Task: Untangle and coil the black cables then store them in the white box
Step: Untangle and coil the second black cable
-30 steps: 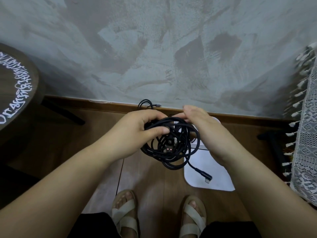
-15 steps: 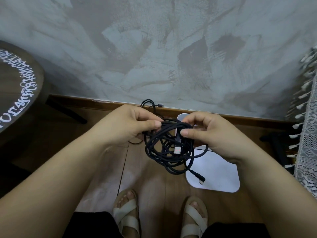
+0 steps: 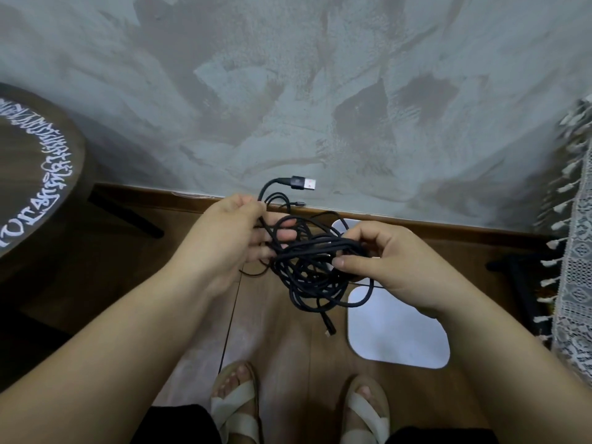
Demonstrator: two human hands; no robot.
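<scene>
- The round table [image 3: 35, 174] with white lettering stands at the far left, well apart from the work and with no part in it.
- The left hand [image 3: 230, 238] pinches one strand between thumb and forefinger. Its other fingers reach into the loops on the left side of the tangle.
- From that pinch a free end rises and bends right, ending in a USB plug [image 3: 304, 183] that stands clear above the tangle, in front of the wall [image 3: 288, 91]. I judge this is the one end worked loose so far.
- The black cables [image 3: 310, 264] hang in mid-air between the two hands, above the floor [image 3: 282, 347]. They are thin and matte and look limp.
  - The loops cross over and under each other in a loose knot, with no neat coil anywhere.
  - How many separate cables there are cannot be told.
  - A small connector [image 3: 330, 330] dangles from the bottom of the bunch.
- The right hand [image 3: 394, 267] is curled, with thumb and fingers gripping a bundle of several strands on the right side of the tangle.
- The white box [image 3: 397, 334] lies on the floor below and to the right of the cables, partly hidden by the right hand and wrist.
  - The part that shows holds no cable.
  - Whether it is open or lidded cannot be told.
- The lace cloth [image 3: 576, 251] hangs at the far right edge.
- As a judgement, the task is at an early stage: untangling is under way, and the separating, the coiling and the storing are all left to do.
</scene>
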